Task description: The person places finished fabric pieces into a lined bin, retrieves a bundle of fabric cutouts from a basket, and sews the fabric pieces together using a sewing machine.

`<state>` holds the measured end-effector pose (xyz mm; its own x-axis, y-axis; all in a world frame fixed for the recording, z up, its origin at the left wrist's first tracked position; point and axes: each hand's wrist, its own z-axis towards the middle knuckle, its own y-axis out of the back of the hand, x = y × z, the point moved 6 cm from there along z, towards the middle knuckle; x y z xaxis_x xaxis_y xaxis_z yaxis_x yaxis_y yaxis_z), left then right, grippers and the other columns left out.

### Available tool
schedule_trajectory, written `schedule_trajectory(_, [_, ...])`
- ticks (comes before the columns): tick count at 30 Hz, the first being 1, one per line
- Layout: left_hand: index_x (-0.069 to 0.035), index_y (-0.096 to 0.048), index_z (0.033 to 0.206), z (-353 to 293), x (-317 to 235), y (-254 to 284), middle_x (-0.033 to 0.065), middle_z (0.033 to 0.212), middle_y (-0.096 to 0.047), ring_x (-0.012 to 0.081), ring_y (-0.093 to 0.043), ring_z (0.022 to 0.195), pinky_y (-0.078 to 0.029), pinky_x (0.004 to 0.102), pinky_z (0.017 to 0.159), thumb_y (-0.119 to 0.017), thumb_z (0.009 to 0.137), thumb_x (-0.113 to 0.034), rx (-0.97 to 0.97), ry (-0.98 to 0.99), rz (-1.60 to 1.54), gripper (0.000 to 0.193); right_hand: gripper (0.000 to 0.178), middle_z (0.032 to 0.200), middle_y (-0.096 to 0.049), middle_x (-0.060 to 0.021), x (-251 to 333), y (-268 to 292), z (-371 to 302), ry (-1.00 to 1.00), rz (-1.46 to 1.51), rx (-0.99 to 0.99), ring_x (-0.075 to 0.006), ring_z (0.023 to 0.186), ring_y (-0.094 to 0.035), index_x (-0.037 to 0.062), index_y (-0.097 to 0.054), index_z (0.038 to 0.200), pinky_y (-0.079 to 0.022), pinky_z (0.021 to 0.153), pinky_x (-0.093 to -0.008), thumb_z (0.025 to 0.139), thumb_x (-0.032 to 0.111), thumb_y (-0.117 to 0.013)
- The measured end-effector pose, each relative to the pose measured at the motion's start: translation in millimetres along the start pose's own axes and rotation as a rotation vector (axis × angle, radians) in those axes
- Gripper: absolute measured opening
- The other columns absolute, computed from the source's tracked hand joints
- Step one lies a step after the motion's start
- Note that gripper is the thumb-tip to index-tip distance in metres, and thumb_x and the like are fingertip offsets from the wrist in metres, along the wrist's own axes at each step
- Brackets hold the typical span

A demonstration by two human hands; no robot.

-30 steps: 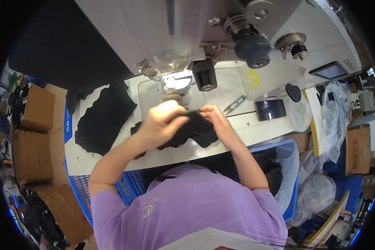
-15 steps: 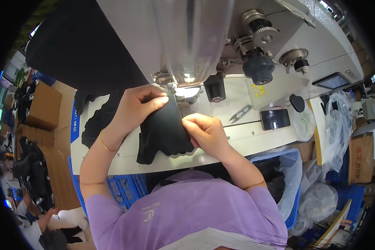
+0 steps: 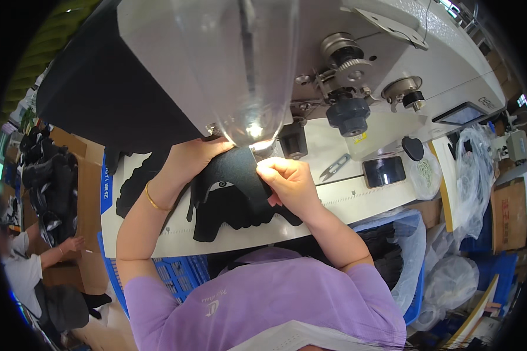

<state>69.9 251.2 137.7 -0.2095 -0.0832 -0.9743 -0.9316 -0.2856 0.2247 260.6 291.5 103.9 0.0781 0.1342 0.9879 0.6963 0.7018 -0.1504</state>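
Observation:
A dark fabric piece (image 3: 231,167) lies at the sewing machine (image 3: 158,52), its upper part bowed up and showing a dark grey-green face. Its black, scallop-edged part (image 3: 234,212) spreads flat on the white worktable (image 3: 181,238) towards me. My left hand (image 3: 196,157) is closed on the fabric's upper left edge, its fingertips partly hidden under the machine's clear guard (image 3: 240,76). At the right edge, my right hand (image 3: 293,181) pinches the cloth between thumb and fingers. The guard hides the needle area.
Thread snips (image 3: 335,168) and a phone (image 3: 384,171) lie to the right on the table. More black fabric (image 3: 136,186) rests at the left. Blue crates (image 3: 178,278) stand below the front edge. A co-worker's hand (image 3: 73,244) shows at far left.
The upper fabric has bowed up, and the scalloped part now spreads below it. My left hand has moved farther under the guard. My right hand keeps its pinch. The view has shifted slightly.

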Motion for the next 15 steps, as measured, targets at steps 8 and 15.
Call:
schedule_trajectory(8, [-0.003,-0.069,0.098,-66.0,-41.6,-18.6,0.0110,0.100,-0.066,0.0280,-0.062,0.087,-0.048,0.0390,0.083,-0.073,0.074,-0.010,-0.380,-0.981,0.924,0.025,0.018,0.071,-0.071,-0.0066,-6.7,1.3,-17.2,-0.051,-0.033,0.135,-0.0038,0.050,-0.053,-0.0001,-0.068,0.093,-0.041,0.047,-0.0189,0.096,0.015,-0.057])
schedule_trajectory(15, [0.002,-0.070,0.098,-89.0,-22.9,-50.7,0.0117,0.104,-0.067,0.0171,-0.062,0.072,-0.053,0.0273,0.063,-0.065,0.072,-0.007,-0.189,-1.419,0.955,0.028,0.020,0.071,-0.071,-0.0042,-1.6,-4.8,-9.9,0.034,-0.017,0.102,-0.0032,0.049,-0.053,0.0010,-0.067,0.092,-0.039,0.046,-0.0192,0.097,0.017,-0.056])
